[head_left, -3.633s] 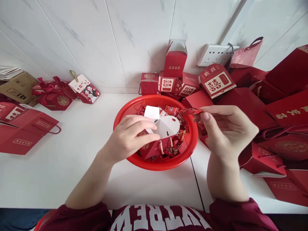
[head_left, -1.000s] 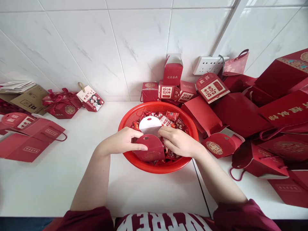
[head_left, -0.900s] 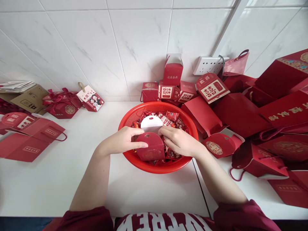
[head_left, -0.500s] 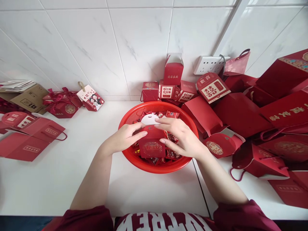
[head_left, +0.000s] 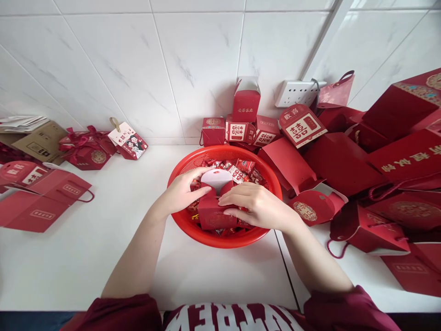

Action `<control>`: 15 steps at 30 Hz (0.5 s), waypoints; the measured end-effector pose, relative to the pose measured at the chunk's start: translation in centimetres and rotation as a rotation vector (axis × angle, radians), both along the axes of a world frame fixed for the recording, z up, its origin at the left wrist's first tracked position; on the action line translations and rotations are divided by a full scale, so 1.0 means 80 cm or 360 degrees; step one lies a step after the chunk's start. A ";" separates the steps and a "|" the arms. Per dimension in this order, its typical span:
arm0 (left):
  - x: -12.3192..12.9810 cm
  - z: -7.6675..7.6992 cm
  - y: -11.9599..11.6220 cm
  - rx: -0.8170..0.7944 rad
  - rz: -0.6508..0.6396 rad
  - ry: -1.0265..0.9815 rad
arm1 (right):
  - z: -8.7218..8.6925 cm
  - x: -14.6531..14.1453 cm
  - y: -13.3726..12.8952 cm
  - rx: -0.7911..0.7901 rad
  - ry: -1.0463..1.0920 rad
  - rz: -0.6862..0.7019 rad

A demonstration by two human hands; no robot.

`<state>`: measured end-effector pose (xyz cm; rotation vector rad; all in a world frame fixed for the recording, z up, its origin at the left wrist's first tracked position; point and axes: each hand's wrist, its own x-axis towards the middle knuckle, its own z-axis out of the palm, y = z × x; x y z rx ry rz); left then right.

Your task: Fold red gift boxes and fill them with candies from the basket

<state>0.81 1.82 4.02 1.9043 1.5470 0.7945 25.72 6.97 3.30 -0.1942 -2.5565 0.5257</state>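
Note:
A small red box (head_left: 217, 217) with gold print stands in a round red plastic basket (head_left: 220, 242) among wrapped candies (head_left: 245, 166). The box's rounded top flap, pale on its inner side, is raised at the back. My left hand (head_left: 182, 191) holds the box's left side, thumb near the top edge and fingers behind. From the right, my right hand (head_left: 257, 204) grips the box at its upper right front edge, its fingers bent over the opening.
Red gift boxes (head_left: 344, 161) are heaped on the right, and smaller ones (head_left: 246, 103) are stacked behind the basket. At the left lie more boxes (head_left: 44, 197) and a brown carton (head_left: 39, 142). A power strip (head_left: 298, 93) rests by the tiled wall.
The box's top has come apart: the front flap went down and the pale back flap now stands clear. My right hand moved down and towards me along the box's front.

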 end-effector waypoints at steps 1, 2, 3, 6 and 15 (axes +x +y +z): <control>0.000 0.003 0.000 0.0033 -0.0055 0.0032 | 0.001 0.002 0.000 -0.0016 -0.0013 0.0007; -0.001 0.006 -0.001 0.0061 -0.0110 0.0081 | 0.002 0.003 0.001 -0.0037 -0.0022 0.0010; -0.002 0.010 -0.002 0.0069 -0.0167 0.0142 | 0.002 0.004 0.001 -0.0060 -0.0027 0.0005; -0.008 0.018 -0.007 -0.0071 -0.0307 0.0334 | 0.003 0.005 0.002 -0.0115 -0.0060 -0.0051; 0.009 0.009 -0.013 -0.0238 -0.0326 0.0534 | 0.008 0.003 -0.005 -0.0107 -0.0176 -0.0179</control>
